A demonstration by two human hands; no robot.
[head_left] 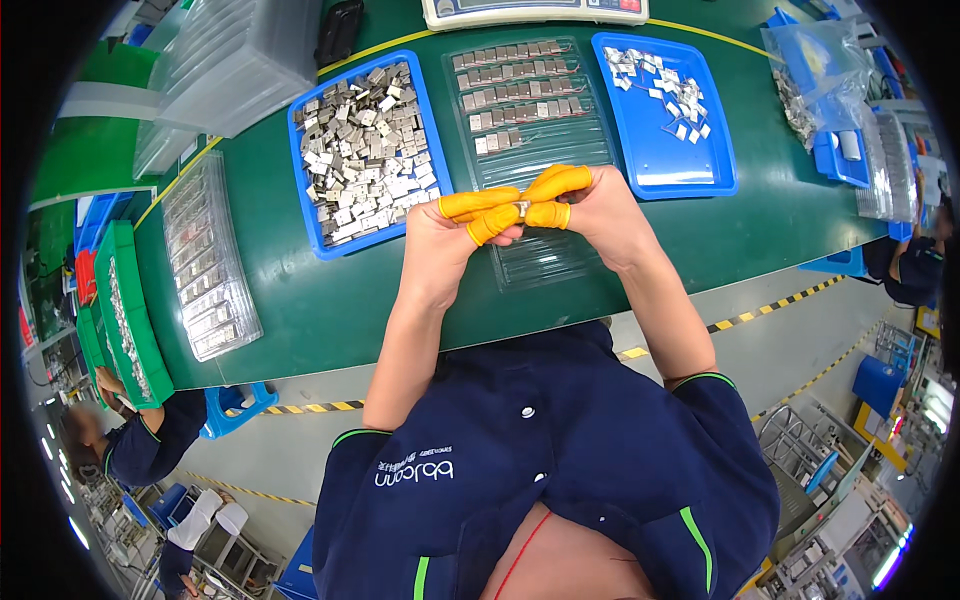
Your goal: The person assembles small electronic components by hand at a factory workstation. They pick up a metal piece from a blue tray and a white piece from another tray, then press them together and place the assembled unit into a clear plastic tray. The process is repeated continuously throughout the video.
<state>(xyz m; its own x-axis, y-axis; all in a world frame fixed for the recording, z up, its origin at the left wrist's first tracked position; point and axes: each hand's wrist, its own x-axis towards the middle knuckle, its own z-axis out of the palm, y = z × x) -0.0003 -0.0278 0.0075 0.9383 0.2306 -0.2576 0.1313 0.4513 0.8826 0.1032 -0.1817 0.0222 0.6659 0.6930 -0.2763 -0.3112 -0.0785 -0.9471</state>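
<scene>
My left hand (450,235) and my right hand (592,210) meet above the near part of a clear ribbed plastic tray (565,150). Yellow finger cots cover several of their fingertips. Both hands pinch one small silvery metal part (522,208), mostly hidden by the fingers. In the tray's far rows lie small metal blocks (525,90) with thin wires. To the left, a blue tray (300,170) is heaped with loose metal blocks (365,150). A second blue tray (665,170), on the right, holds small white pieces (680,100) with wires.
A white scale (535,12) stands at the back. Stacked clear trays (240,65) and a filled clear tray (210,260) are to the left. A person's hand (108,382) is beside a green crate (122,290). Plastic bags (825,65) lie at the far right.
</scene>
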